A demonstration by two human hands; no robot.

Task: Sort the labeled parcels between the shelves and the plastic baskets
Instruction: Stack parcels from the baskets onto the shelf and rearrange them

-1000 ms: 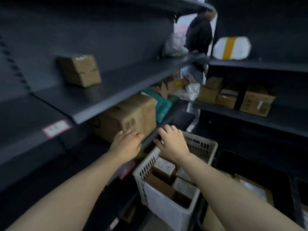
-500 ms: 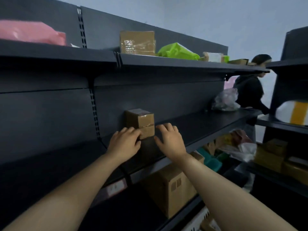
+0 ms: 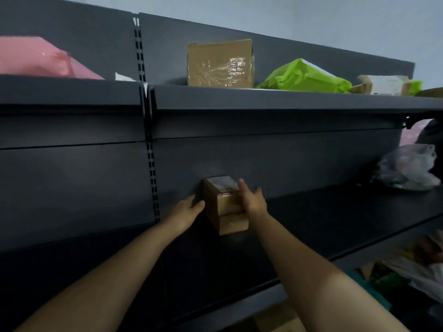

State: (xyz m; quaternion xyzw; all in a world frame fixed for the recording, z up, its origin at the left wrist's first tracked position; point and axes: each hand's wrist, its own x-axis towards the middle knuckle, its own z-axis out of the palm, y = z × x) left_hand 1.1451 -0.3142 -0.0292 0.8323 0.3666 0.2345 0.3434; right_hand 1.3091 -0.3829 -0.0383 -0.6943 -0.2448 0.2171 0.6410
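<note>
Contact is made on both sides of the box (image 3: pixel 225 207). The left hand (image 3: pixel 189 210) is laid with straight fingers against its left face. The right hand (image 3: pixel 254 202) is wrapped round its right side, with the thumb raised over the top edge. The box is stood on end on the middle shelf (image 3: pixel 335 212), at the back left corner, close to the back panel.

Whether the box is being set down or taken up cannot be told. The sorting is judged to be partly done, since parcels are already spread over the shelving. On the top shelf (image 3: pixel 263 97) a taped box (image 3: pixel 219 63), a green bag (image 3: pixel 304 79) and a pink bag (image 3: pixel 36 61) are kept. At the right end of the middle shelf a clear bag (image 3: pixel 407 168) is laid. More parcels are glimpsed lower at the right, blurred. No baskets are shown, so what is left cannot be counted.

A white label (image 3: pixel 223 183) is stuck on the top of the box, but its print is too blurred to be read. No other writing can be made out.
</note>
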